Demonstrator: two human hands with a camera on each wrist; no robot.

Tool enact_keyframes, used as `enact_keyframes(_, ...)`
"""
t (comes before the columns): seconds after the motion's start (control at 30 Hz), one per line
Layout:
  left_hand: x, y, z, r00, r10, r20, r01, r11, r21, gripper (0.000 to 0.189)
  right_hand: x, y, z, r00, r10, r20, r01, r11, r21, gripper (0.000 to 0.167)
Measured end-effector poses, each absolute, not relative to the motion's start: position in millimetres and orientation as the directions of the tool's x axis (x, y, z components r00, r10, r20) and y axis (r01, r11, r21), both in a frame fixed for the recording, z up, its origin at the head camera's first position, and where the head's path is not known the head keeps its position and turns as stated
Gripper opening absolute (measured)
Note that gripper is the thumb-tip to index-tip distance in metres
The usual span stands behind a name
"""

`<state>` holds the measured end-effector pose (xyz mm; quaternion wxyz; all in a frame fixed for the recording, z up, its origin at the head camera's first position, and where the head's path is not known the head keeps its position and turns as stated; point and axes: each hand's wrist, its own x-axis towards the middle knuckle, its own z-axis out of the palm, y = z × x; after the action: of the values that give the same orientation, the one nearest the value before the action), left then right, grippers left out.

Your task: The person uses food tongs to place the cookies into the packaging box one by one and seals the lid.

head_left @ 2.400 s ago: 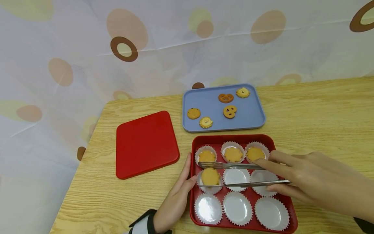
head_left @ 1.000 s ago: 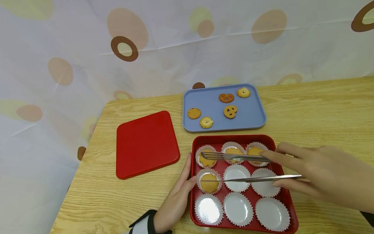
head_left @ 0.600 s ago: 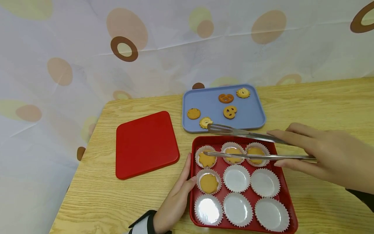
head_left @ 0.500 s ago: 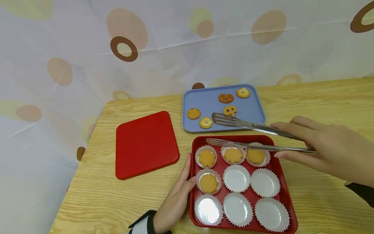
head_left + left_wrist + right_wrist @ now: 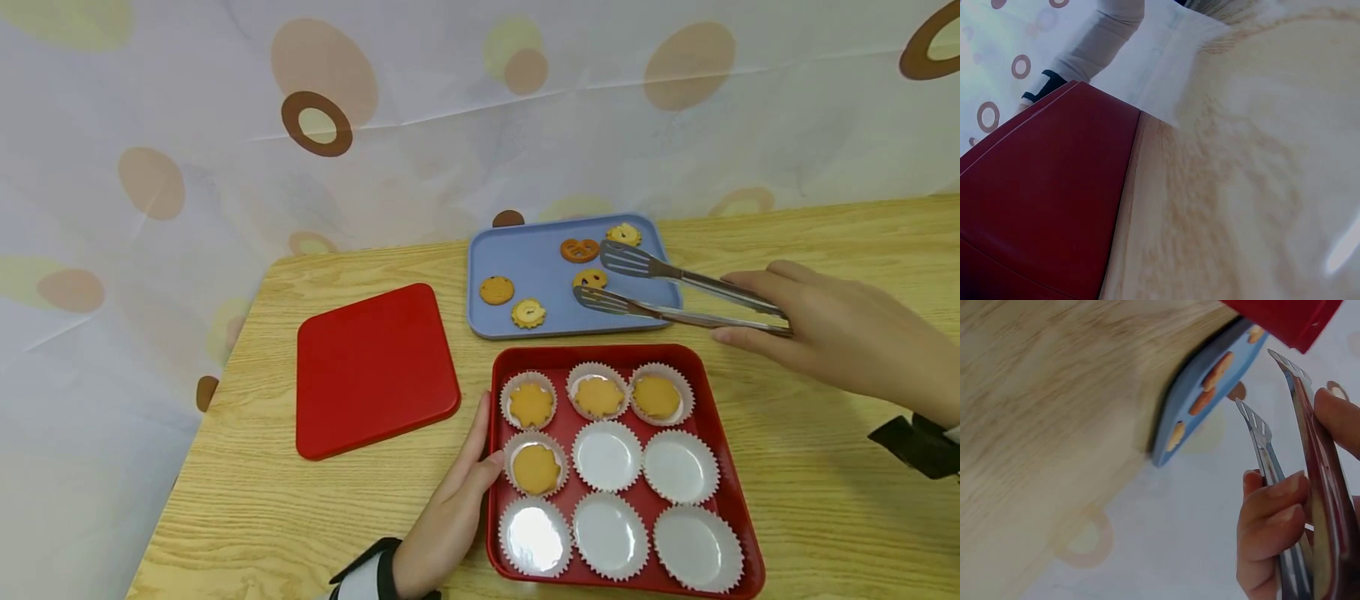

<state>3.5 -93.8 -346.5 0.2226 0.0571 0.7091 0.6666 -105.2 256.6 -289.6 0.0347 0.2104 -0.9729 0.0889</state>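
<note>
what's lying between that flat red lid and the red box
The head view shows bare table and part of the left hand, which rests against the red box.

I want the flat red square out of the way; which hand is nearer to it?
Left. The left hand is just right of the flat red square, touching the red box; the right hand, holding tongs, is much farther right.

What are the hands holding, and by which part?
Right hand: metal tongs, by both arms, behind the slotted ends. Left hand holds nothing, rests against the red box's side.
</note>
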Motion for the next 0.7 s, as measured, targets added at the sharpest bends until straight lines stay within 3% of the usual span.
enact_keyframes(0.7,3,-93,-346,-0.895,0.378,-0.238,-0.213,0.109,0.971,0.063,-130,253,-303,-0.904,-0.428,-0.005,-0.419,0.887,-0.194,0.064)
